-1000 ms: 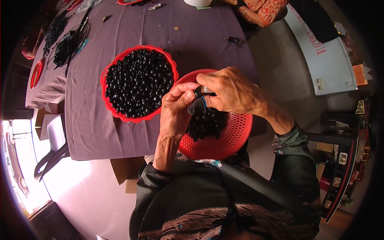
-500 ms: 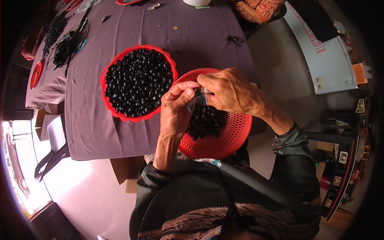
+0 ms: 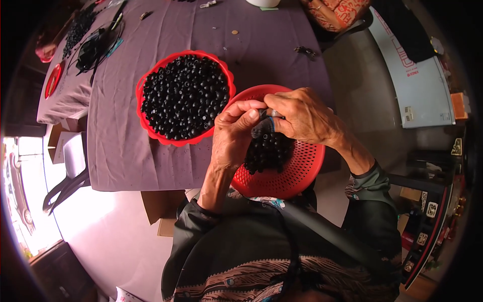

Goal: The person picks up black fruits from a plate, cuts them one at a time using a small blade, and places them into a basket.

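Observation:
Fingertip to fingertip, my two hands meet over the near part of a red perforated basket (image 3: 304, 168). My left hand (image 3: 234, 128) pinches a small black piece (image 3: 262, 114), mostly hidden by the fingers. Closed beside it, my right hand (image 3: 307, 116) has its fingertips against the same spot; what it grips is too small to make out. A dark cloth finger cover (image 3: 262, 129) with a blue edge sits on my right thumb. Small round black pieces (image 3: 269, 153) lie heaped in the basket. To the left, a scalloped red bowl (image 3: 147, 130) holds many more round black pieces (image 3: 183, 95).
A purple cloth covers the table (image 3: 126, 168). Cables and a dark device (image 3: 90, 53) lie at its far left, near a red dish (image 3: 53, 80). A white container (image 3: 261, 2) stands at the far edge. Another person's arm (image 3: 324, 15) shows far right. A chair (image 3: 73, 166) stands left.
The whole view has shifted slightly, so the table and bowls appear a little farther right. My hands keep nearly the same pinching pose over the basket.

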Tool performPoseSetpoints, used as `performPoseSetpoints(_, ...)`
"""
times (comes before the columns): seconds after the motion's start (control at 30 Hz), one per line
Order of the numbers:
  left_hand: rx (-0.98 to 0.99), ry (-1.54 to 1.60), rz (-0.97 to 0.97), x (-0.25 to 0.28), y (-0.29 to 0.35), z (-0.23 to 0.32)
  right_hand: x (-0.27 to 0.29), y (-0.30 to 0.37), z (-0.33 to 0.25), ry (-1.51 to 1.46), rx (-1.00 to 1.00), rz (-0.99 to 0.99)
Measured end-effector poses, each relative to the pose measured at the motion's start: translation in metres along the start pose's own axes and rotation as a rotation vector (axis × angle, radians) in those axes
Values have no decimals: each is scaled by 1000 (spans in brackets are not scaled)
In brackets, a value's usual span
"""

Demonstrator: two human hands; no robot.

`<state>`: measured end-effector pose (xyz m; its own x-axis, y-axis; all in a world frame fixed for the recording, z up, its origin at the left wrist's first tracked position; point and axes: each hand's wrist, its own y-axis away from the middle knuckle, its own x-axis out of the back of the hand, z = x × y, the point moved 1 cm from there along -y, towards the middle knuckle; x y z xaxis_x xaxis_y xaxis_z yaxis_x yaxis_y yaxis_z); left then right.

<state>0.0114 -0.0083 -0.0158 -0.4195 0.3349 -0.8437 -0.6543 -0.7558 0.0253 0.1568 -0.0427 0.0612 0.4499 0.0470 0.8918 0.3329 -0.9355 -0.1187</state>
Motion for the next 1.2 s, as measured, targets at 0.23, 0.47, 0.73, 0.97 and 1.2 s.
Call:
performPoseSetpoints(0.23, 32, -699, 54, 10, 18, 10, 2, 8, 5, -117, -97, -100)
performPoseSetpoints(0.47, -101, -969, 121, 21, 20, 9, -9, 10, 15, -171, -86, -82)
performPoseSetpoints(0.73, -598, -1751, 563, 85, -10, 85, -15, 11, 9, -289, -126, -152)
performPoseSetpoints(0.97, -515, -2172, 527, 93, -41, 84, -28, 17, 19, -316, -123, -136)
performPoseSetpoints(1.2, -635, -2164, 401, 94, -38, 80, -30, 17, 21, -275, -145, -174)
